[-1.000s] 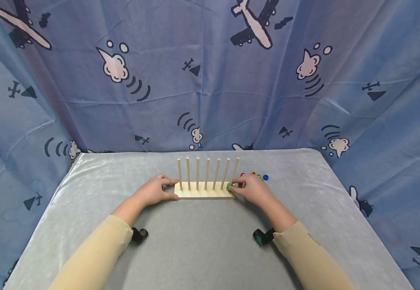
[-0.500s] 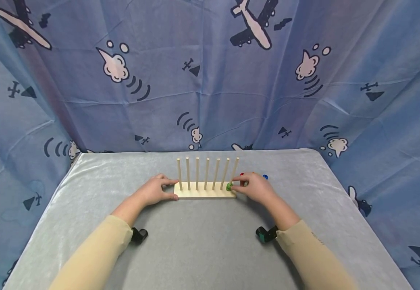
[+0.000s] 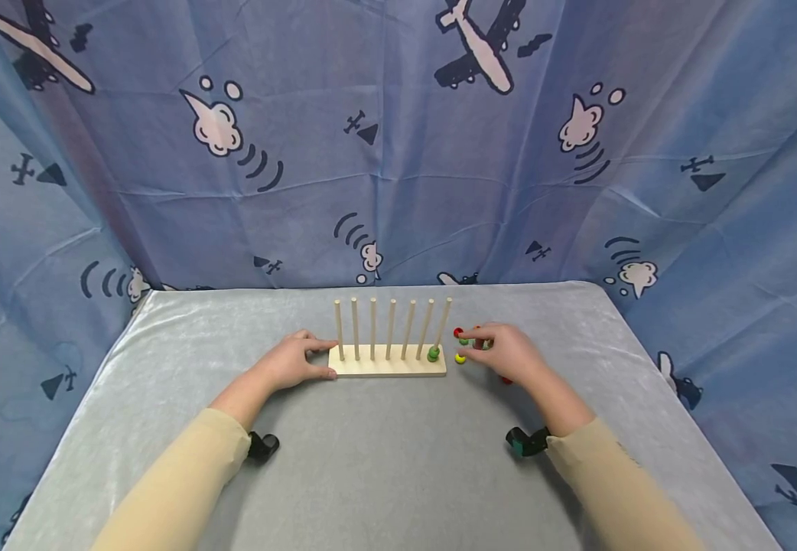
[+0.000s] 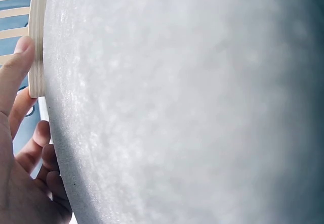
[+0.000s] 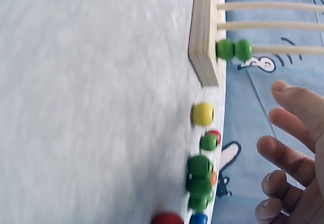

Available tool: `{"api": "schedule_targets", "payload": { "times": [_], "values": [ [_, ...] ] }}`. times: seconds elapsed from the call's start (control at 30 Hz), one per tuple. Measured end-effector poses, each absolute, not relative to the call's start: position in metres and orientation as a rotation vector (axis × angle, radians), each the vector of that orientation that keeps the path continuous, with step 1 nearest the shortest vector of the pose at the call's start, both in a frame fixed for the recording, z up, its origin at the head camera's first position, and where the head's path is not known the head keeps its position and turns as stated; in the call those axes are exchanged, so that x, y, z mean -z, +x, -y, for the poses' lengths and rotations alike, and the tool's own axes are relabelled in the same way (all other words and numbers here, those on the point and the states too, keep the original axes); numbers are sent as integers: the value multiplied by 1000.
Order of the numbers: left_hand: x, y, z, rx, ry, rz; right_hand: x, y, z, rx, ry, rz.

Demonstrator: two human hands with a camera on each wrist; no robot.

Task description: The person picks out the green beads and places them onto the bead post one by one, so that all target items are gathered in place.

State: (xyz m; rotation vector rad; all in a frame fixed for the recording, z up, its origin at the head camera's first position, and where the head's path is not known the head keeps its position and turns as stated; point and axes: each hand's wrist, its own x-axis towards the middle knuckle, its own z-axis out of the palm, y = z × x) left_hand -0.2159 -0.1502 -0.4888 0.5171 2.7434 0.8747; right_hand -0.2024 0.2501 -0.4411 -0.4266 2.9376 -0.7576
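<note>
A pale wooden peg board [image 3: 385, 368] with several upright pegs stands on the table. My left hand [image 3: 290, 363] grips its left end, thumb at the front corner and index finger behind, as the left wrist view shows on the board's end [image 4: 37, 57]. Two green beads [image 5: 234, 49] sit stacked at the foot of the rightmost peg. My right hand [image 3: 510, 353] hovers right of the board over loose beads, fingers spread and holding nothing. Nearest the board lies a yellow bead [image 5: 203, 114]; several green beads [image 5: 199, 169] are beyond it, partly hidden by the hand in the head view.
Among the loose beads are a red bead [image 5: 168, 219] and a blue bead [image 5: 199, 218]. The table [image 3: 371, 459] has a grey-white cloth. Behind it hangs a blue curtain [image 3: 316, 184] printed with planes. Each wrist wears a black camera, one by the left sleeve [image 3: 192, 459].
My right hand has let go of a green bead on the rightmost peg and moved right, over the loose beads. The left hand has stayed at the board's end.
</note>
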Motion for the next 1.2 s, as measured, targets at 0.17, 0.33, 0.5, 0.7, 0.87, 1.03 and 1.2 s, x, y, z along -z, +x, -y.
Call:
{"api": "schedule_targets", "payload": {
  "times": [0.17,0.33,0.5,0.7,0.87,1.03,1.2],
  "values": [
    [487,-215,151,-868,504,-2738,438,-201,-266,764,-389,-2926],
    [487,-215,152,-860,498,-2739,437,-203,-282,735,-345,-2937],
    [489,-217,152,-851,499,-2742,439,-204,-294,701,-342,-2949],
    [489,-217,153,-863,500,-2739,443,-207,-302,670,-346,-2935],
    [488,-217,153,-858,501,-2736,450,-211,-304,638,-346,-2898],
    [487,-218,152,-840,499,-2728,454,-215,-303,571,-366,-2892],
    [487,-218,151,-826,496,-2727,456,-218,-303,542,-361,-2871]
  ]
}}
